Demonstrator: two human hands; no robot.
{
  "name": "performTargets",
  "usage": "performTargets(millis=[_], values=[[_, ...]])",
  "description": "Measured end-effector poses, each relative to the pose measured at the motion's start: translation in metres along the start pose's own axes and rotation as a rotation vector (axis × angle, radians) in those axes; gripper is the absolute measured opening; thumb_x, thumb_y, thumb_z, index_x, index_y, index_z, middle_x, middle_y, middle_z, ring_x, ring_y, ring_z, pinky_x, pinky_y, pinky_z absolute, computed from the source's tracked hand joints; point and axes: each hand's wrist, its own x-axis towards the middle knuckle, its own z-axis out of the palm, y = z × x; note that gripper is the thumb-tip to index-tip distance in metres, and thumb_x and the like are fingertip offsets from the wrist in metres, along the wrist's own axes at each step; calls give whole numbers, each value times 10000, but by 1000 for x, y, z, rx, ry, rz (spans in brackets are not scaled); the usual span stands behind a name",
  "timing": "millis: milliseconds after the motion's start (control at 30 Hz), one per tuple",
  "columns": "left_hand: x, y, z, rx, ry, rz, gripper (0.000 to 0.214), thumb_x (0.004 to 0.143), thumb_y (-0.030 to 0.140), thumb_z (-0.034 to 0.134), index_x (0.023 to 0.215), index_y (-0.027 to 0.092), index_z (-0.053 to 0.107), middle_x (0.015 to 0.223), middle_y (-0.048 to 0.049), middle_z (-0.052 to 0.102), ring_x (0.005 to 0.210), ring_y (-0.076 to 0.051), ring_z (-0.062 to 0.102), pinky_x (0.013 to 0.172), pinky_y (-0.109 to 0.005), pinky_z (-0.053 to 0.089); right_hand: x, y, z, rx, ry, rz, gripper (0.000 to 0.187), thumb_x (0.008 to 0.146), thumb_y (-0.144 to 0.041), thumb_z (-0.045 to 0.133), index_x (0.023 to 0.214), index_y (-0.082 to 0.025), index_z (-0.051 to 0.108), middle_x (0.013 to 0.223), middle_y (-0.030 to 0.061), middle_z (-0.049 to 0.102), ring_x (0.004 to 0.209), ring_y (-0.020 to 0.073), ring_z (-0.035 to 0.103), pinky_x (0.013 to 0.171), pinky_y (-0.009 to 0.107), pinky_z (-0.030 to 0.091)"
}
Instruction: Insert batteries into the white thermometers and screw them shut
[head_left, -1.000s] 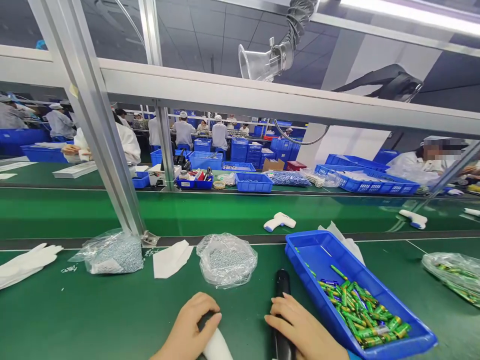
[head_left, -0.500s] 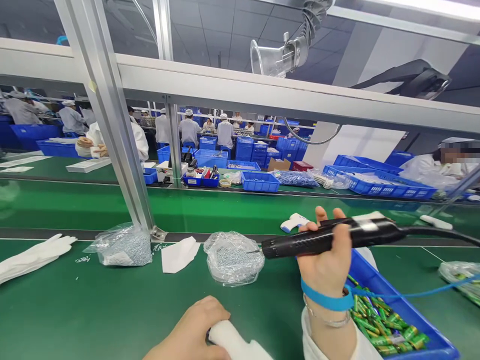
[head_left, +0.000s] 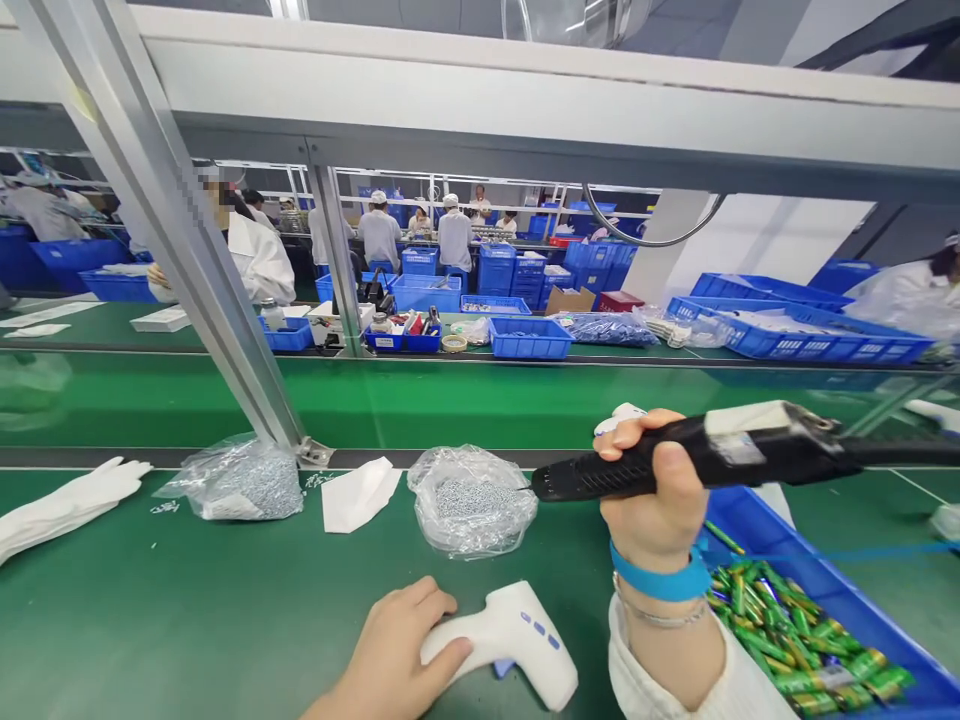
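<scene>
Right hand: your right hand (head_left: 660, 490) is raised and closed around the black electric screwdriver (head_left: 697, 455).
Screwdriver: its long axis runs nearly level, tip pointing left toward the bag of screws (head_left: 472, 498).
Left hand: your left hand (head_left: 397, 650) rests on the green table (head_left: 187, 620), fingers curled over the white thermometer gun (head_left: 510, 640), which lies flat.
Right side: a blue tray (head_left: 840, 590) holds green batteries (head_left: 795, 630).

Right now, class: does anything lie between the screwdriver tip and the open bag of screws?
Nothing visible does. The right hand holds the electric screwdriver level, its tip just above the bag of screws, with only air between.
</scene>
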Motion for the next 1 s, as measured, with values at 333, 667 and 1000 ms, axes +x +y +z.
performTargets(millis=[333, 667, 1000], values=[[-2, -5, -1, -52, 66, 70, 296, 884, 379, 399, 923, 194, 625, 811, -49, 597, 736, -217, 607, 663, -336, 427, -8, 47, 2, -106, -5, 65, 250, 733, -338, 715, 856, -182, 564, 668, -23, 564, 560, 100, 559, 545, 218, 497], [-1, -4, -3, -66, 61, 80, 298, 883, 382, 402, 897, 199, 637, 797, -50, 607, 717, -218, 611, 645, -325, 432, -10, 61, -2, -155, 1, 82, 249, 712, -346, 733, 820, -181, 582, 626, -33, 571, 536, 94, 570, 536, 200, 510], [-2, -6, -1, -38, 93, 92, 297, 880, 392, 404, 886, 222, 647, 808, -45, 625, 729, -204, 616, 654, -304, 433, -13, 70, -2, -182, 6, 131, 289, 695, -374, 737, 810, -163, 577, 624, -26, 567, 524, 102, 569, 533, 219, 506]])
